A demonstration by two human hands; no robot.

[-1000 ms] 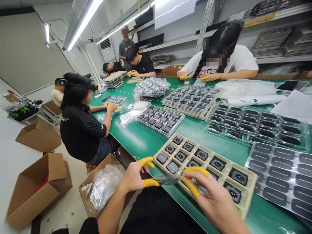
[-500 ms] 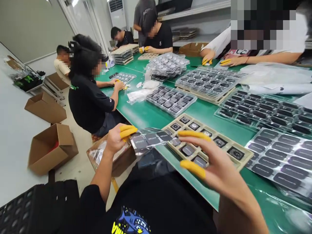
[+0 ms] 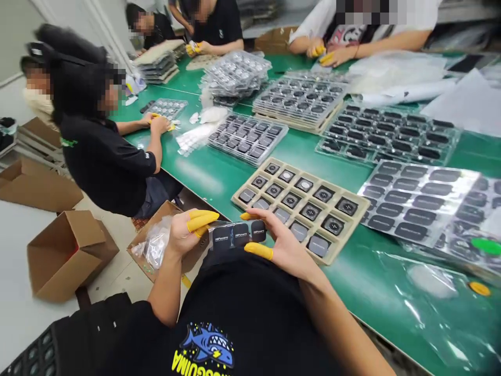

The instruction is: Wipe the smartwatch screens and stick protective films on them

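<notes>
A short clear strip of black rounded-square stickers (image 3: pixel 241 234) with pale lettering is stretched between my hands, low in front of my shirt. My left hand (image 3: pixel 187 232), with yellow finger cots, pinches its left end. At the right end is my right hand (image 3: pixel 284 240); its thumb overlaps the lower edge and a fingertip lies along the upper edge, so the strip sits between them. Just beyond, a beige tray (image 3: pixel 354 243) holds square black parts in compartments. Some of those show round marked faces, some pale discs, and those in the nearest row a plain grey face.
Sticker sheets (image 3: pixel 410 201) lie to the tray's right. Behind it are clear blister trays (image 3: pixel 246 137) with black parts. A person in black (image 3: pixel 105 151) works at the left table edge, others across. Open cartons (image 3: pixel 70 256) stand on the floor.
My right hand has come in from the right to the strip's end. The strip has turned so its lettering faces me more. My view has tilted downward and shifted right.
</notes>
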